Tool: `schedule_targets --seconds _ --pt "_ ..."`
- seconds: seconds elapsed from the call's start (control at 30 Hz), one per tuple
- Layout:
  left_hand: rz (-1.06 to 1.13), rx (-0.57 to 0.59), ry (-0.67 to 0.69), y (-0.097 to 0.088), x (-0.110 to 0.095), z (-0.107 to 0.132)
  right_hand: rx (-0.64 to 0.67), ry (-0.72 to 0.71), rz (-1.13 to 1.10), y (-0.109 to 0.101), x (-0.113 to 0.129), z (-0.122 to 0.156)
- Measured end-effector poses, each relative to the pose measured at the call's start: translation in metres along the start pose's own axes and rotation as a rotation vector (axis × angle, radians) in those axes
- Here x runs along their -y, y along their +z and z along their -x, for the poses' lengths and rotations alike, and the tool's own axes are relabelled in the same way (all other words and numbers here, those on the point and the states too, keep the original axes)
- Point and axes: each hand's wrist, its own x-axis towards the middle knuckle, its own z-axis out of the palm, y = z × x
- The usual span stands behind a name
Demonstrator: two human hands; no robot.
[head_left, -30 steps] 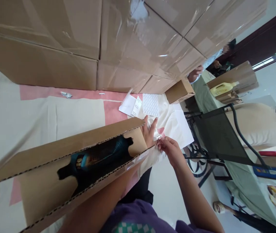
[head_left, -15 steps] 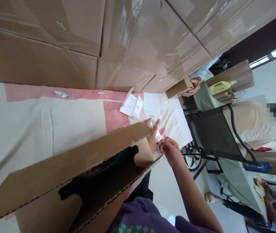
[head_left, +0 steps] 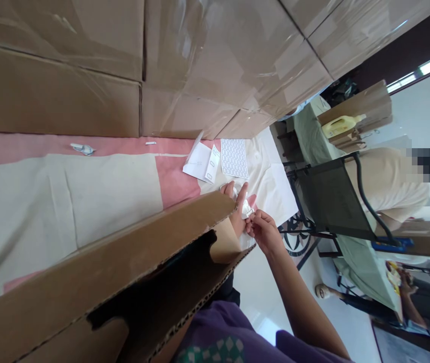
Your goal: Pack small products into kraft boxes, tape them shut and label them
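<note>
My left hand (head_left: 238, 214) reaches out past the far end of an open cardboard box (head_left: 131, 272), its fingers partly spread and partly hidden. A crumpled white label strip (head_left: 247, 207) lies against its fingers and seems held there. My right hand (head_left: 263, 231) is closed in a pinch on the strip's near end, where a small dark mark shows. The box stands with its opening towards me, and its wall hides most of my left arm. Beyond my hands lie a sheet of small printed labels (head_left: 234, 158) and a folded white paper (head_left: 199, 160).
Taped cartons (head_left: 207, 60) are stacked along the table's far side. Paper scraps (head_left: 82, 149) lie on the pink and white cloth (head_left: 116, 181). To the right are a black chair (head_left: 336, 196), a seated person (head_left: 385, 181), a yellow bottle (head_left: 341, 126) and another person's hands (head_left: 406, 285).
My view has shifted slightly. A co-worker's hand with a small carton has gone from sight behind the stacked cartons. My hands stay at the white strip with little movement.
</note>
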Motion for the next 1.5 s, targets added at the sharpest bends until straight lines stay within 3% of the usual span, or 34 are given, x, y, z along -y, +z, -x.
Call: schedule_targets --seconds 0.23,0.53,0.9,1.13,1.5 --pt "0.031 -0.043 -0.016 0.009 0.001 0.003 0.017 -0.023 -0.034 0.000 -0.003 0.001" --pt "0.023 -0.230 0.014 0.024 0.003 0.002 0.052 -0.045 -0.068 -0.004 -0.010 -0.003" --pt "0.045 -0.328 0.051 0.030 0.006 0.001 0.093 -0.036 -0.061 -0.008 -0.008 -0.005" --pt "0.031 -0.336 0.041 0.037 0.008 0.000 0.073 -0.054 -0.076 -0.008 -0.016 -0.006" --pt "-0.034 -0.190 0.028 0.028 0.007 0.002 0.036 -0.044 -0.080 -0.006 -0.018 -0.012"
